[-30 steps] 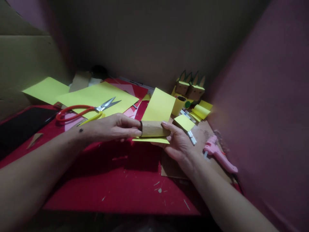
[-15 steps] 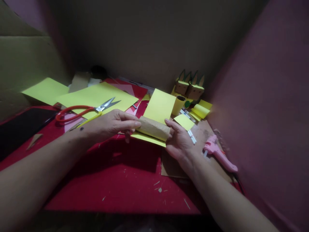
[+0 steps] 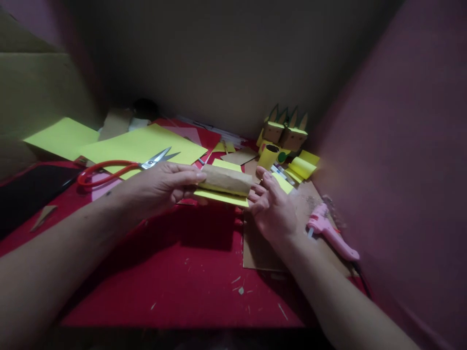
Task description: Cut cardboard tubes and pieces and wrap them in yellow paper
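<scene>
A brown cardboard tube point(image 3: 226, 181) lies across a strip of yellow paper point(image 3: 222, 198), held above the table. My left hand point(image 3: 175, 182) pinches both at their left end, thumb on top of the tube. At the right end is my right hand point(image 3: 272, 204), its thumb raised and its fingers loosely bent and apart. Those fingertips are beside the tube's end; whether they touch it I cannot tell. Behind the tube, part of the paper point(image 3: 226, 165) shows, seen at a low angle. Scissors point(image 3: 120, 171) with orange-red handles lie partly hidden behind my left hand.
Yellow sheets point(image 3: 146, 141) lie at the back left, near a dark flat object point(image 3: 32, 194). At the back right stand a yellow-wrapped tube point(image 3: 269, 156) and cardboard figures with pointed ears point(image 3: 286, 131). A pink glue gun point(image 3: 332, 231) rests on cardboard. Scraps dot the red tabletop point(image 3: 175, 296).
The yellow paper behind the tube has tipped from raised to nearly edge-on. My right thumb and fingers have loosened from the tube's end. Tube and left hand have shifted slightly up and left.
</scene>
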Motion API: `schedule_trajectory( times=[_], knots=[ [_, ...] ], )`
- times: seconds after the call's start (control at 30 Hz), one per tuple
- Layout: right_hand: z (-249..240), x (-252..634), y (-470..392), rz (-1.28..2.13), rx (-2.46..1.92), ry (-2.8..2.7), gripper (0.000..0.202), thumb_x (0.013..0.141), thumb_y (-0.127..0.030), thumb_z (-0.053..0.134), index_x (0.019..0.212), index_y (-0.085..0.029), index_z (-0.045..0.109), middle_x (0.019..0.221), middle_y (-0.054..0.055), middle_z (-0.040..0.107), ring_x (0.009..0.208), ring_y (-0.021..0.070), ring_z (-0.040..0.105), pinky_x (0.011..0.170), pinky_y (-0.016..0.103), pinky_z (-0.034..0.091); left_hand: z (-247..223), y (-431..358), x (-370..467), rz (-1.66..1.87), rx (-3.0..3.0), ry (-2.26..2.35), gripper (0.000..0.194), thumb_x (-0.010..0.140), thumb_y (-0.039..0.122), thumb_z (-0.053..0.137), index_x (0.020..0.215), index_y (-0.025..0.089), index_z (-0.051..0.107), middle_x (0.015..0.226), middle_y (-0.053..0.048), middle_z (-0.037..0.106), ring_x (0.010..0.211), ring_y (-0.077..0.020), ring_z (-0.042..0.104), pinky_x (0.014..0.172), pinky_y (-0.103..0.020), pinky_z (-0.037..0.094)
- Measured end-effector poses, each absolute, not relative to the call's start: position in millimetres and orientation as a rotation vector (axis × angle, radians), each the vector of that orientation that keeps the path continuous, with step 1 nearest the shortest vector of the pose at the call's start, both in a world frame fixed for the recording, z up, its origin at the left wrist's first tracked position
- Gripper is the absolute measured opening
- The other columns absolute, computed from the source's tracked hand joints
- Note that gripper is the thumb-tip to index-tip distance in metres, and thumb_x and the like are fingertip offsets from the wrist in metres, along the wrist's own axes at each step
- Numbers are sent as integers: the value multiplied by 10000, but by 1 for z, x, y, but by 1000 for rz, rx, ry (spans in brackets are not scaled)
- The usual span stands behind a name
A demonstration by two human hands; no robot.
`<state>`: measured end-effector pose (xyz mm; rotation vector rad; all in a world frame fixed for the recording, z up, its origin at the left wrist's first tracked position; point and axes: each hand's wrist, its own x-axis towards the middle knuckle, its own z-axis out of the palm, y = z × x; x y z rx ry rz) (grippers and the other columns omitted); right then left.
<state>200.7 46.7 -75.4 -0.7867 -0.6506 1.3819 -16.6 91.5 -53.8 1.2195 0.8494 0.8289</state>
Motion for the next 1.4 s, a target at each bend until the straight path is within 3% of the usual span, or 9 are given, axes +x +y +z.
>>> schedule_trajectory(
  times=[0.13,0.33,0.47,0.7,0.8,0.93,1.1,1.23,1.4],
  knots=[
    [-78,203,38,1344,-769,-850,228,760,-368,768,926,-229,697,894,19,724,779,175,701,730,336,605,-54,94,-16,905,1128,889,285,757,336,788,992,175,808,1069,-111,787,1053,-290,701,1006,-425,548],
    [-85,201,32,1352,-862,-998,335,663,-211,854,981,-251,758,1049,11,771,942,202,713,940,398,561,-55,93,-15,934,1122,952,314,665,383,858,897,176,815,923,-86,788,986,-282,691,987,-404,539],
    [-85,200,33,1432,-779,-1093,392,648,-234,902,1021,-262,784,1089,22,771,1041,235,702,1028,448,537,-54,90,-14,921,1104,911,361,694,386,840,986,177,806,1058,-108,786,1069,-307,674,1029,-429,527],
    [-82,199,33,1262,-869,-1127,273,708,-348,885,963,-274,824,843,-7,770,690,158,696,744,369,635,-57,92,-16,880,1179,791,392,788,492,794,1023,179,808,963,-120,786,903,-281,722,799,-368,625],
    [-78,200,31,1175,-938,-1111,171,740,-369,858,865,-255,830,677,-15,724,576,128,628,597,293,572,-56,92,-23,781,1372,707,390,848,573,722,1011,228,802,864,-72,780,800,-227,722,756,-328,618],
    [-77,203,30,1051,-1010,-1145,142,759,-343,826,701,-219,792,558,-28,620,505,97,497,490,243,415,-50,89,-27,714,1746,833,257,902,464,681,1072,306,790,768,3,737,723,-178,666,711,-284,563],
    [-78,206,30,927,-1029,-1212,106,786,-320,797,712,-246,800,570,-50,514,551,103,415,526,260,355,-47,82,-22,773,1749,786,466,716,340,846,1173,351,757,829,17,706,750,-176,616,677,-280,513],
    [-78,204,29,790,-1007,-1239,5,764,-296,828,763,-290,828,708,-29,526,715,134,474,666,277,424,-51,75,-15,1124,1896,917,121,756,350,814,871,312,827,825,11,605,808,-167,557,721,-284,452],
    [-75,200,27,741,-944,-1272,74,769,-252,832,817,-308,842,937,17,682,899,178,609,798,310,511,-52,71,-11,1325,1909,885,25,765,347,830,788,343,819,860,19,666,888,-180,564,836,-290,454]
  ],
)
